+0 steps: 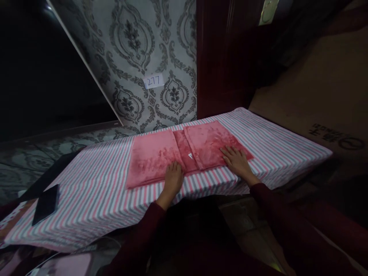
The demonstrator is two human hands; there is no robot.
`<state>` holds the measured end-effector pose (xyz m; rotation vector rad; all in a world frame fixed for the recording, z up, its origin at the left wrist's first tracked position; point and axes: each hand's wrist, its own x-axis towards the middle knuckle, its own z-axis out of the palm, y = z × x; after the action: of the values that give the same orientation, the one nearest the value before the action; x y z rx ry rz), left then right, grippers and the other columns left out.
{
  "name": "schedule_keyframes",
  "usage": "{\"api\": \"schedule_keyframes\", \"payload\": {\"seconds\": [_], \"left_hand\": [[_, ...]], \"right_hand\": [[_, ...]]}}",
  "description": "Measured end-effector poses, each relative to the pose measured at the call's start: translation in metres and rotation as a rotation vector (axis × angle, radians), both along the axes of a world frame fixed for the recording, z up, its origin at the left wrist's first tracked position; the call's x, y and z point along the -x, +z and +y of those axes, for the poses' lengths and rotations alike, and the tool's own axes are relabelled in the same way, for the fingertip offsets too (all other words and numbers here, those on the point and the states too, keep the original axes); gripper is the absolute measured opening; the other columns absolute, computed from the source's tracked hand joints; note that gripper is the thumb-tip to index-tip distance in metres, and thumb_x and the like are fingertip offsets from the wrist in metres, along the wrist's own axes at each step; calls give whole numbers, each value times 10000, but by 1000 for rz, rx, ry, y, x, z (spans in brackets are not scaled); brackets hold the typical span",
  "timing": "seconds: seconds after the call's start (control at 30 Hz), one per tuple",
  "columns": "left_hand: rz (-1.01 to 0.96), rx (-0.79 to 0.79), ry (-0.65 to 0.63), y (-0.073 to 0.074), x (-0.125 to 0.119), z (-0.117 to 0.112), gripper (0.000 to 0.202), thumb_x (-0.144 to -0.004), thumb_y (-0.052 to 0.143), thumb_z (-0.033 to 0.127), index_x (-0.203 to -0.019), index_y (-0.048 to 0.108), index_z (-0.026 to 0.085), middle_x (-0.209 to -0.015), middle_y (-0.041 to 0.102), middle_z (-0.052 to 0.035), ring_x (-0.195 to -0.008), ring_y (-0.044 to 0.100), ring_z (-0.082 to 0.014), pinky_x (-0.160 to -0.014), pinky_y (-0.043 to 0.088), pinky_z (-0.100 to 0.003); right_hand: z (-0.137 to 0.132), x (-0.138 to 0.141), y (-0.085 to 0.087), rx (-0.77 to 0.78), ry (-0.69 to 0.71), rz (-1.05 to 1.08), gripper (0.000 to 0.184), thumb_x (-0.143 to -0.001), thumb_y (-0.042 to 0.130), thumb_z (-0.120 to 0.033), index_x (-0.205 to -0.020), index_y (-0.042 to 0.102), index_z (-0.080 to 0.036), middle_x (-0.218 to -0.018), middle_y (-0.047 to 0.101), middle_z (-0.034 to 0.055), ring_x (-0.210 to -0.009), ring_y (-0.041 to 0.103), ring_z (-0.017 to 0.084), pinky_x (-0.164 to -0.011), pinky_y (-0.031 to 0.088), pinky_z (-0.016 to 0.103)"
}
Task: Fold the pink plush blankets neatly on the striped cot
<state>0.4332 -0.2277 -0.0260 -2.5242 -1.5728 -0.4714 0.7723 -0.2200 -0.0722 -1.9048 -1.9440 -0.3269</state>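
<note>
A pink plush cloth (155,147) lies on a striped sheet, its two sides folded inward. Between the folded sides runs a darker strip with a small white label (190,156). My left hand (174,176) rests at the near edge of the left folded side, close to that strip; its fingers lie on the cloth, slightly bent. On the right folded side, near its front corner, my right hand (237,161) lies flat with its fingers apart. Neither hand lifts the cloth.
The striped sheet (94,184) covers a long table. A dark phone (46,204) lies at its left end. Behind stand a patterned wall with a paper tag (153,81) and a dark red door (224,57). A large cardboard box (322,88) stands at the right.
</note>
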Motion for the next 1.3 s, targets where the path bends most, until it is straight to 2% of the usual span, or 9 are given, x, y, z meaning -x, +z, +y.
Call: {"api": "schedule_keyframes", "payload": {"seconds": [0.1,0.23,0.37,0.5,0.63,0.83,0.93,1.1,1.3], "left_hand": [[-49,3,-57,-2,6,-7,333,-935,561,199,-1256,626,136,-1348,670,-187,-1281,611,-324,-1103,476,-506],[-113,-1,-93,17,33,-6,347,-990,494,254,-1307,622,198,-1337,699,-136,-1292,621,-279,-1189,409,-527],[-92,-41,128,42,83,7,409,-1004,427,274,-1355,614,178,-1431,653,-167,-1399,551,-310,-1219,349,-587],[-52,-46,329,53,129,17,494,-1010,419,366,-1426,575,151,-1530,563,-208,-1461,486,-348,-1207,339,-629],[-7,-11,369,55,142,20,547,-1016,420,398,-1480,536,133,-1592,488,-222,-1514,417,-353,-1223,300,-640],[67,34,337,52,135,21,580,-1024,445,431,-1526,513,148,-1643,406,-233,-1551,349,-368,-1234,255,-661],[104,76,348,38,137,19,596,-1016,478,462,-1529,521,163,-1648,394,-236,-1555,329,-395,-1203,290,-688],[122,94,364,13,140,15,630,-1025,469,469,-1589,447,188,-1678,340,-218,-1579,276,-384,-1167,365,-665],[150,137,399,14,138,14,642,-1042,443,473,-1620,395,197,-1707,280,-190,-1603,216,-358,-1200,349,-624]], "right_hand": [[0,2,0,-5,-2,-18,541,-1059,307,-394,-1527,559,-293,-1580,532,67,-1468,449,345,-1176,350,619],[0,1,-4,-6,-8,-35,540,-1055,314,-388,-1524,564,-292,-1584,527,74,-1465,454,347,-1170,360,617],[6,-9,-3,51,7,16,541,-1040,323,-403,-1508,579,-316,-1564,550,68,-1455,473,347,-1152,382,633],[19,1,22,53,-7,116,565,-1040,309,-429,-1501,590,-262,-1462,641,112,-1395,540,361,-1117,429,634],[39,75,68,-40,194,125,619,-1056,299,-431,-1538,531,-120,-1534,562,173,-1447,493,332,-1214,369,528],[66,222,113,153,443,119,678,-1058,389,-441,-1652,324,-119,-1706,284,170,-1582,268,312,-1264,280,509],[73,255,103,189,463,70,667,-1065,410,-441,-1651,327,-135,-1718,247,169,-1602,198,323,-1276,214,554],[76,258,58,286,472,29,642,-1065,431,-484,-1620,398,-164,-1688,327,164,-1578,271,337,-1243,255,617],[86,254,43,318,471,60,634,-1068,431,-490,-1633,386,-208,-1699,326,131,-1590,239,321,-1262,216,603]]}}
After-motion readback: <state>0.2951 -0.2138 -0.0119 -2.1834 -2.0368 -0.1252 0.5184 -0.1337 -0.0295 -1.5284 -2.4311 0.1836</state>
